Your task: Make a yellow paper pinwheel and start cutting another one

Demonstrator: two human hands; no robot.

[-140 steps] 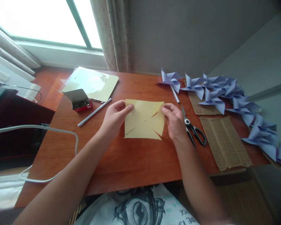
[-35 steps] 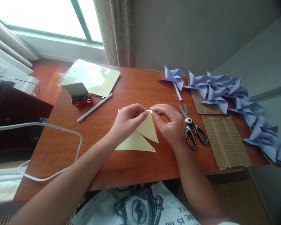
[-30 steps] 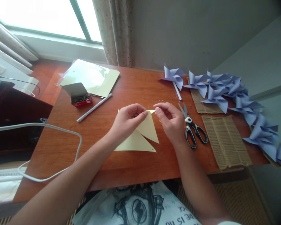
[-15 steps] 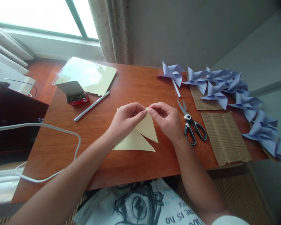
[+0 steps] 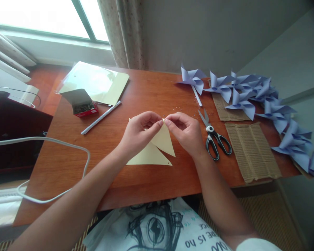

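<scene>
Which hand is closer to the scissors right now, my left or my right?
Right. Your right hand pinches the yellow paper just beside the scissors; your left hand pinches it further away, beyond the right hand.

Pale yellow paper (image 5: pixel 157 150), lilac pinwheels (image 5: pixel 240 94), black-handled scissors (image 5: pixel 213 136), red box (image 5: pixel 82 106), reddish-brown table (image 5: pixel 146 181).

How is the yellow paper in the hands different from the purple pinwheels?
The yellow paper is still flat triangular flaps, pinched at one tip by the left hand and right hand; the purple pinwheels are finished, curled and untouched. Yellow is one; purple are many. Both are paper.
</scene>
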